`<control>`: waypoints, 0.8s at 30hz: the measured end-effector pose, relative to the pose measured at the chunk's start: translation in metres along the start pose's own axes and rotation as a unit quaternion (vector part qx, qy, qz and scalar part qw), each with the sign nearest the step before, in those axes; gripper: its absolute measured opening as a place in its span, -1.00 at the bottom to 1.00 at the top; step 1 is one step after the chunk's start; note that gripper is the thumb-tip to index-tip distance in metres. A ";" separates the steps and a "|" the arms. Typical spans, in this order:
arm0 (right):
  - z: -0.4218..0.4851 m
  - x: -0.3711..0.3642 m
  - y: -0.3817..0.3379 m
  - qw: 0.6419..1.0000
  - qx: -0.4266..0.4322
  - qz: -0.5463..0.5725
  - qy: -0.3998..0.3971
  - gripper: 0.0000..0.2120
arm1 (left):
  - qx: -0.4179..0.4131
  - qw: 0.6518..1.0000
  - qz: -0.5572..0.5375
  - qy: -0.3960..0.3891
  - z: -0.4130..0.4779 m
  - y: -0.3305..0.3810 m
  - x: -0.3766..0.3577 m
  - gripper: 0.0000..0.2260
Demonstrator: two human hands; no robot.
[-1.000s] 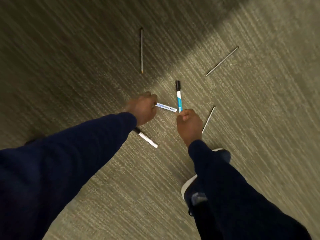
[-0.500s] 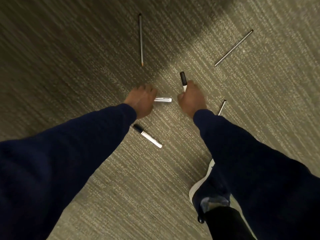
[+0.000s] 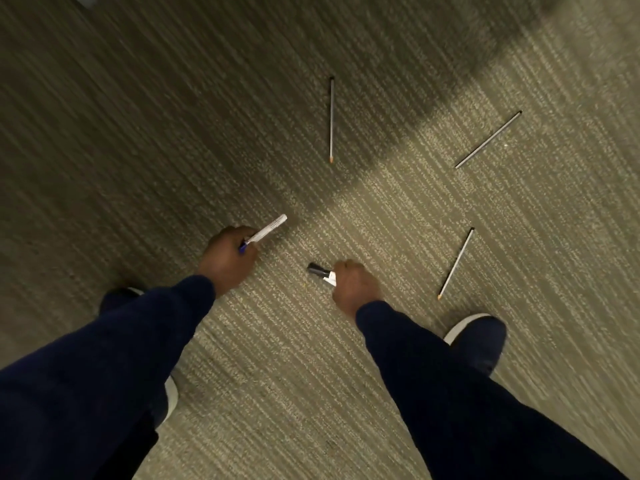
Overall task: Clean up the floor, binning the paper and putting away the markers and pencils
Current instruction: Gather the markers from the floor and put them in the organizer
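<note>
My left hand [image 3: 228, 259] is closed around a white marker with a blue cap [image 3: 268, 230], whose barrel sticks out up and to the right. My right hand [image 3: 353, 285] is closed on a black-capped marker [image 3: 320, 271], low over the carpet, with the cap pointing left. I cannot tell whether this hand holds a second marker. Three pencils lie on the carpet: one straight ahead [image 3: 331, 119], one at the far right [image 3: 488, 139], and one just right of my right hand [image 3: 456, 263]. No paper is in view.
The floor is grey-green striped carpet [image 3: 277, 358], darker in shadow at the top and left. My right shoe [image 3: 479, 341] stands below the nearest pencil. My left shoe [image 3: 119, 296] is partly hidden behind my left sleeve.
Both hands have pulled back toward me. My right hand has dropped left, to where a black-capped marker lay on the carpet; no marker lies loose now. The left hand's marker now tilts up-right.
</note>
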State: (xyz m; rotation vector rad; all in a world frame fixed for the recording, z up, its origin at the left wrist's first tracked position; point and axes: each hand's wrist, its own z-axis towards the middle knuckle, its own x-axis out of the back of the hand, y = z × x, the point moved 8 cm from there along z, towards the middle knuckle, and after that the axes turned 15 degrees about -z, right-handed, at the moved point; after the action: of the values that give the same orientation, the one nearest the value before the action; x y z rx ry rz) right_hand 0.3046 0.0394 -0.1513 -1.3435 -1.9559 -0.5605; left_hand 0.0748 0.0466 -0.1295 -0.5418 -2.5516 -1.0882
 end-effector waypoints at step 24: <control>-0.263 0.719 -0.194 0.712 0.017 0.680 0.173 -0.77 | -0.262 0.898 -0.347 0.067 -0.308 0.493 0.500 -0.76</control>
State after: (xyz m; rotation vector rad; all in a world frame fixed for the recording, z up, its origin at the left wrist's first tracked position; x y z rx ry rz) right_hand 0.0392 0.2415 0.5639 -1.9972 -0.3072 0.0094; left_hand -0.0981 0.2439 0.5909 0.3835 -2.3466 -1.9924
